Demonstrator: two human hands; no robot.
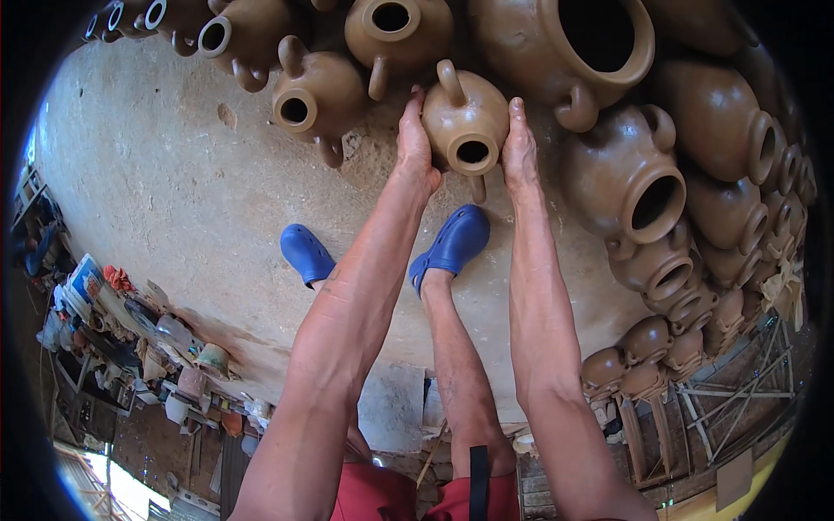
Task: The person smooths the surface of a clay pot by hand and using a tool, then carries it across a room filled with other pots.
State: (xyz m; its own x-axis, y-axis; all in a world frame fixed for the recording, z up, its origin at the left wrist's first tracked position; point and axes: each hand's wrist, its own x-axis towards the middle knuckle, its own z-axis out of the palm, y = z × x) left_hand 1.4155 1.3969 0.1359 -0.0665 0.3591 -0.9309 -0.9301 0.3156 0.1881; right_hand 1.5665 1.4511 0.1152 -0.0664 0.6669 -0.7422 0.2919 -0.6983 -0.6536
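Between my two hands is a small brown clay pot (pixel 476 104) with a round mouth turned toward me and a loop handle on either side. My left hand (pixel 416 146) presses along its left side, fingers pointing away from me. Against its right side lies my right hand (pixel 519 149), palm inward. Just left of it a similar two-handled pot (pixel 334 87) sits on the floor. Behind it stands another handled pot (pixel 420 43), and to the right a much bigger wide-mouthed pot (pixel 521 43). The held pot's underside is hidden, so I cannot tell whether it touches the floor.
Many clay pots, among them a large one (pixel 599 174), crowd the far and right sides. My feet in blue clogs (pixel 465 234) stand on the concrete floor (pixel 191 174). Buckets and clutter (pixel 191 382) line the left edge. A wooden rack (pixel 738 391) stands at lower right.
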